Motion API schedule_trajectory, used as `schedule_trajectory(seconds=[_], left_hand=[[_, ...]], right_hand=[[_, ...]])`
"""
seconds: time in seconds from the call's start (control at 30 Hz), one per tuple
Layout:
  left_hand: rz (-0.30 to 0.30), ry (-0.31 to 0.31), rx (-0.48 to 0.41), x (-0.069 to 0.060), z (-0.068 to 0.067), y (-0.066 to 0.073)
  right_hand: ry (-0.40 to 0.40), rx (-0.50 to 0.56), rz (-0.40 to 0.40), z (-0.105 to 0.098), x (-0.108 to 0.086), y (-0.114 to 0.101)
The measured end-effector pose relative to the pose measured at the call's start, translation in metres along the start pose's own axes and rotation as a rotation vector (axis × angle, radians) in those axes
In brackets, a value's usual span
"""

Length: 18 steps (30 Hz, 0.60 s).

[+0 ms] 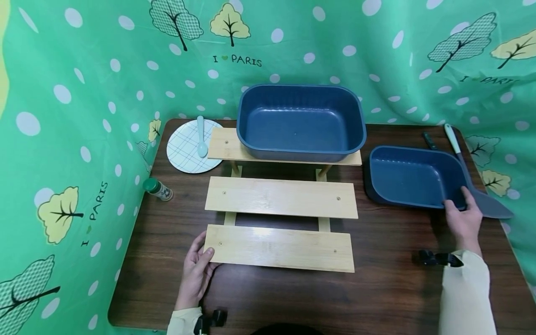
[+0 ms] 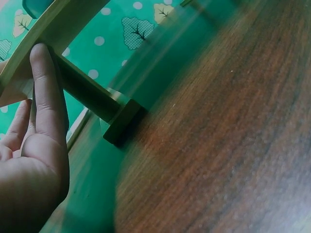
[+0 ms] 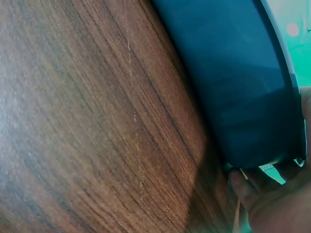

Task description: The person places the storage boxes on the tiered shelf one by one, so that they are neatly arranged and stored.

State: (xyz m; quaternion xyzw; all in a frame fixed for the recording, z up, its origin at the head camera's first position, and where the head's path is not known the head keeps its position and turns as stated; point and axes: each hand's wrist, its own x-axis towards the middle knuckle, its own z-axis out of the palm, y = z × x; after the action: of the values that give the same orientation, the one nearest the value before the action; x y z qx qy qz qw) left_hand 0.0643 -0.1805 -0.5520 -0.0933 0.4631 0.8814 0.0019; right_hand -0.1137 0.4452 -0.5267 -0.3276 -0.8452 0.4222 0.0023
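Note:
A light wooden three-step rack [image 1: 281, 197] stands in the middle of the table. My left hand [image 1: 196, 274] holds the left end of its lowest step, with the thumb on top and fingers at the side and underneath. In the left wrist view a finger lies along the underside of the wooden board [image 2: 73, 24]. On the top step sits a large blue bin [image 1: 301, 123]. My right hand [image 1: 464, 223] grips the near right corner of a smaller blue bin [image 1: 414, 179] on the table, the thumb over its rim. The right wrist view shows that bin's outer wall [image 3: 233, 82].
A white checked plate [image 1: 184, 149] with a light blue spoon [image 1: 201, 137] lies back left. Nearby is a green-capped shaker [image 1: 158, 188]. A grey spatula [image 1: 487, 202] with a pale handle lies right of the small bin, and a dark handle [image 1: 429, 140] shows behind it.

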Motion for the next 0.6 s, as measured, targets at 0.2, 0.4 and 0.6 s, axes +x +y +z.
schedule_trajectory(seconds=[0.2,0.4,0.6], left_hand=[[0.002,-0.001,0.005,-0.001,0.0,0.0],[-0.008,0.005,0.01,-0.001,-0.001,0.0],[-0.017,0.011,0.011,-0.001,0.0,0.0]], right_hand=[[0.021,0.015,0.02,0.0,-0.003,0.0],[0.083,0.018,0.011,0.0,-0.006,-0.001],[0.104,0.065,0.043,0.0,-0.011,-0.005]])
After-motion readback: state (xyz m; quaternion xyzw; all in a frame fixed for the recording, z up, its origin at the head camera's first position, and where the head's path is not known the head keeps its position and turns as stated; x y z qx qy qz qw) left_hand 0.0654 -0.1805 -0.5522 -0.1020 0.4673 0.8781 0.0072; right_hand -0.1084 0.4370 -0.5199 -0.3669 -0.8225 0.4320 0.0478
